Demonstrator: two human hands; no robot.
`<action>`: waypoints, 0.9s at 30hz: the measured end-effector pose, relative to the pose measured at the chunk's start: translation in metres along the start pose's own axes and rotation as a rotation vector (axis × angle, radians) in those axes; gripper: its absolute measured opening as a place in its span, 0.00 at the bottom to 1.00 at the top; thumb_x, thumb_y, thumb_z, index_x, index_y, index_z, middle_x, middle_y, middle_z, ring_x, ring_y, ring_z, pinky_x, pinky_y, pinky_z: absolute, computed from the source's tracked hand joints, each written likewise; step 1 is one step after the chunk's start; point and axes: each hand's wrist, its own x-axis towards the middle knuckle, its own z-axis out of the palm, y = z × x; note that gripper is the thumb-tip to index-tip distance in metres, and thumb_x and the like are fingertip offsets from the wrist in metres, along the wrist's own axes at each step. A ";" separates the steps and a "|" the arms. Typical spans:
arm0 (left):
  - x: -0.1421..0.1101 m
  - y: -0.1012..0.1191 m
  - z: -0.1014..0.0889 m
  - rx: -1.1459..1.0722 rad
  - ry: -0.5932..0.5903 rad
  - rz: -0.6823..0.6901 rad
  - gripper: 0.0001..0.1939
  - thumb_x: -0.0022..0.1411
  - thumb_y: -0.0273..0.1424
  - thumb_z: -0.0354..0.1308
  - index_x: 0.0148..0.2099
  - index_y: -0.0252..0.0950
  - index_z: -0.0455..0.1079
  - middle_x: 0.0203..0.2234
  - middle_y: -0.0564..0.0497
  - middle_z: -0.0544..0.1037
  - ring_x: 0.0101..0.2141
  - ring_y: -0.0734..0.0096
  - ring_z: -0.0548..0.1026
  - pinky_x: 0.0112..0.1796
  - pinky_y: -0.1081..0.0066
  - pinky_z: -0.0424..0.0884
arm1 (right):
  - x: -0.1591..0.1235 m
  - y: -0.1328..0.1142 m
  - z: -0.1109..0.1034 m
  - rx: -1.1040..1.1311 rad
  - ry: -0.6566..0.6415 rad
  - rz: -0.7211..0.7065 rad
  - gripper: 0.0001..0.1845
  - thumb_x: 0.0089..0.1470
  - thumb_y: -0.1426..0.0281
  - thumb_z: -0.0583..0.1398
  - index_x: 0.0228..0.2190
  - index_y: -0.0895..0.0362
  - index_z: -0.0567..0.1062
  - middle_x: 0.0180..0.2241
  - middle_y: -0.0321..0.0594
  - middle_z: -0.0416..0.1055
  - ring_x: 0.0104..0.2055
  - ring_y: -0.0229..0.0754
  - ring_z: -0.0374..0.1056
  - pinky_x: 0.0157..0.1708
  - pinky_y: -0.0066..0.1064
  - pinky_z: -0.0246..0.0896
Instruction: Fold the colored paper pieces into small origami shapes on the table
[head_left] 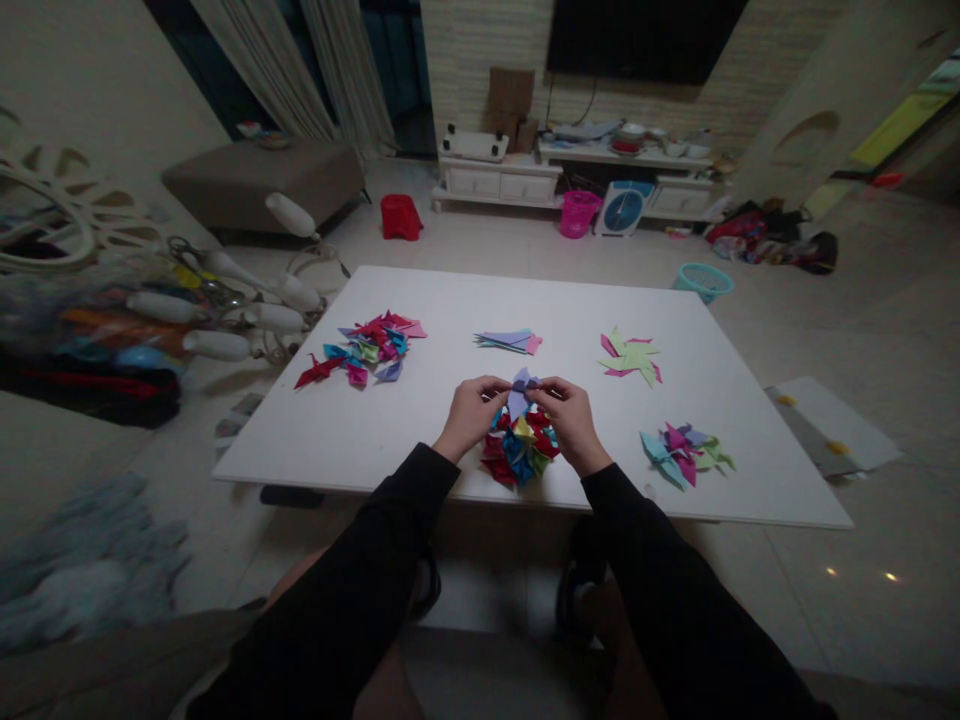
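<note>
Both hands meet over the near middle of a white table [420, 420]. My left hand [471, 412] and my right hand [570, 420] are each closed in a pinch on a small folded purple paper piece [522, 386] held between them. Directly beneath it, between the hands, sits a multicoloured ball-like assembly of folded paper units [521, 448] in red, blue, green and yellow. Both forearms are in black sleeves.
On the table lie a pile of folded coloured papers [367, 350] at the left, a purple stack [508, 341] in the middle, green-pink pieces [631, 357] to the right, and another small pile [684, 452] at the near right. A cluttered rack [187, 300] stands left of the table.
</note>
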 end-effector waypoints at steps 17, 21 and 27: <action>0.000 0.000 -0.001 0.031 -0.007 0.007 0.07 0.59 0.27 0.61 0.37 0.34 0.81 0.32 0.48 0.83 0.30 0.70 0.77 0.33 0.73 0.71 | 0.000 0.000 0.000 -0.003 -0.002 -0.004 0.10 0.35 0.67 0.70 0.23 0.56 0.77 0.22 0.33 0.71 0.23 0.35 0.63 0.22 0.27 0.56; 0.000 -0.001 0.000 0.040 -0.002 0.001 0.07 0.58 0.26 0.61 0.37 0.34 0.81 0.32 0.48 0.83 0.30 0.70 0.77 0.32 0.73 0.71 | 0.000 0.001 0.000 0.005 -0.004 -0.007 0.10 0.35 0.68 0.71 0.23 0.56 0.77 0.22 0.33 0.71 0.24 0.35 0.63 0.23 0.27 0.56; -0.001 0.000 -0.001 0.038 -0.010 0.010 0.07 0.58 0.27 0.61 0.37 0.34 0.81 0.32 0.47 0.83 0.31 0.70 0.77 0.32 0.72 0.71 | 0.000 0.001 -0.001 0.015 -0.009 -0.010 0.10 0.36 0.68 0.71 0.23 0.56 0.77 0.22 0.33 0.72 0.24 0.35 0.64 0.23 0.27 0.56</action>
